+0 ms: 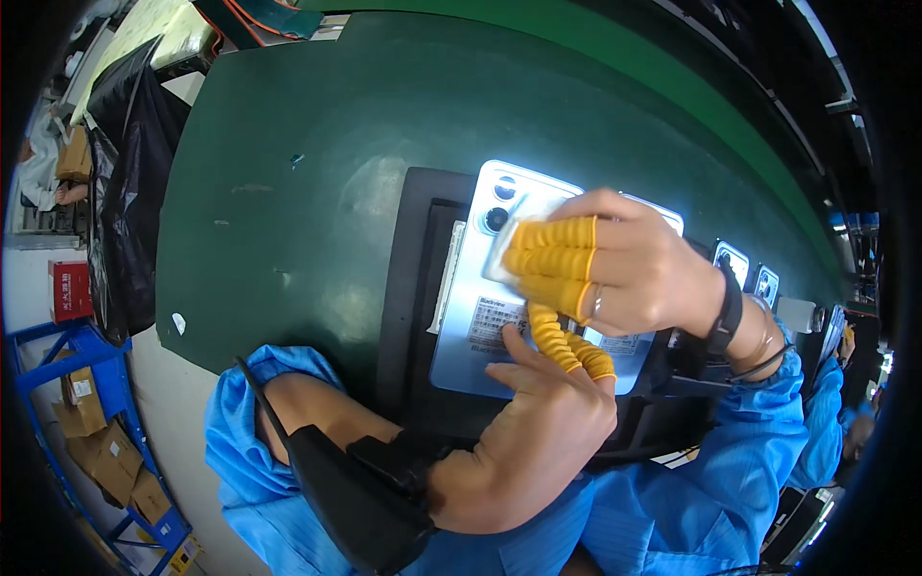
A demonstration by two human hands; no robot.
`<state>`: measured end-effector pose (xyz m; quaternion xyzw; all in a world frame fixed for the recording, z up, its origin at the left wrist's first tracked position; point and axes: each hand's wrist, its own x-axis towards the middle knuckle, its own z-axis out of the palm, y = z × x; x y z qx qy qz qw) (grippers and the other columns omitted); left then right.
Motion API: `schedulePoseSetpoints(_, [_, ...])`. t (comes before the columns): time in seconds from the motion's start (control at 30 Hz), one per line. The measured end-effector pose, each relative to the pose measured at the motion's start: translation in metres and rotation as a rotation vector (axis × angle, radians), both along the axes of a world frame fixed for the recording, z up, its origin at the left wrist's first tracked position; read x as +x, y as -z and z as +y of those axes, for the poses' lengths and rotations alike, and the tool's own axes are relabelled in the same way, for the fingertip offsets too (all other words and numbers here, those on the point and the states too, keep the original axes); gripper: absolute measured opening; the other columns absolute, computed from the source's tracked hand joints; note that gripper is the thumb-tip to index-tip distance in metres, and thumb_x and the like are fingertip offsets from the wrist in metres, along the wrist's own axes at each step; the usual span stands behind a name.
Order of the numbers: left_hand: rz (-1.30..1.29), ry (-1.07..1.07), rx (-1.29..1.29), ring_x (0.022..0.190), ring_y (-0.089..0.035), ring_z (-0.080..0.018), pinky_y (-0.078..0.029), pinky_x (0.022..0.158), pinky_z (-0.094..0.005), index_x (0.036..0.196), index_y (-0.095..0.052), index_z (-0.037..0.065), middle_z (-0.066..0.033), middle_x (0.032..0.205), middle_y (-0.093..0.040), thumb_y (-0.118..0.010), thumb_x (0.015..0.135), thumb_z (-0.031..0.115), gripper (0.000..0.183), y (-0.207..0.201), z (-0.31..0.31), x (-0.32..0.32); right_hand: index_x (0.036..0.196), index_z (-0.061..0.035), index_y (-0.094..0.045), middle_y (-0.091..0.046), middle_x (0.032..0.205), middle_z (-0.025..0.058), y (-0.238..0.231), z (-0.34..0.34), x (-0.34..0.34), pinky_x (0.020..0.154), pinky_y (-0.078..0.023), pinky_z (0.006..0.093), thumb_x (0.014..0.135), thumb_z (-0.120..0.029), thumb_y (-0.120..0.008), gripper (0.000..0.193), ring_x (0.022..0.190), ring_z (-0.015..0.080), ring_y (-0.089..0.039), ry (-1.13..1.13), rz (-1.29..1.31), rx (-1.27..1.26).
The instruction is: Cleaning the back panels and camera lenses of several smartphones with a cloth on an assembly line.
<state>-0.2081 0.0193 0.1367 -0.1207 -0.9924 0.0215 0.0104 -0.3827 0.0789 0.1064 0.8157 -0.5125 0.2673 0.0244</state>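
Note:
A light blue tablet point(459, 360) lies back side up, with round camera lenses at its top left and a white printed label point(495, 322) stuck lower down. My right hand point(634, 259), several fingers in ribbed yellow finger cots, presses a folded white cloth point(501, 257) against the tablet's back below the lenses. Spread over the lower part of the tablet are the fingers of my left hand point(543, 432), two in yellow cots and others bare beside the label. A second light blue tablet point(663, 211) is partly hidden behind my right hand.
A black mat point(399, 259) lies under the tablet on the green table point(279, 221). Two phones point(732, 259) lie to the right. A black plastic bag point(130, 192) hangs at the left edge, above a blue rack point(72, 336) with cardboard boxes. Another person's blue sleeve point(821, 422) shows at the far right.

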Motion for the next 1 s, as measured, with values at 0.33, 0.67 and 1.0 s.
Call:
schedulePoseSetpoints(0.33, [-0.003,0.056,0.006,0.069,-0.068,-0.0390,-0.048,0.042,-0.0276,0.083,-0.065,0.004,-0.0241,0.066,-0.064,-0.066,0.074,0.016,0.015,0.002,0.003,-0.002,0.071,-0.0033,-0.064,-0.062,0.067,0.0068,-0.001,-0.017,-0.004,0.085,-0.050,0.0381,0.064,-0.004,-0.066,0.007,0.069,0.0226,-0.062,0.116,0.001,0.005])
schedulePoseSetpoints(0.67, [-0.003,0.077,-0.015,0.067,-0.068,-0.0374,-0.047,0.041,-0.0273,0.086,-0.067,0.004,-0.0238,0.065,-0.064,-0.064,0.076,0.015,0.015,0.004,-0.002,-0.001,0.074,-0.0010,-0.064,-0.067,0.077,0.0112,-0.022,-0.010,-0.027,0.083,-0.050,0.0398,0.067,0.005,-0.062,0.009,0.074,0.0251,-0.065,0.211,-0.144,-0.041])
schedulePoseSetpoints(1.0, [0.003,0.048,0.002,0.066,-0.068,-0.0385,-0.046,0.038,-0.0271,0.086,-0.067,0.005,-0.0212,0.061,-0.063,-0.065,0.074,0.013,0.015,0.000,0.000,-0.001,0.065,-0.0032,-0.061,-0.056,0.060,0.0077,-0.005,-0.010,-0.008,0.082,-0.051,0.0389,0.066,-0.003,-0.068,0.007,0.059,0.0224,-0.059,0.115,-0.001,-0.010])
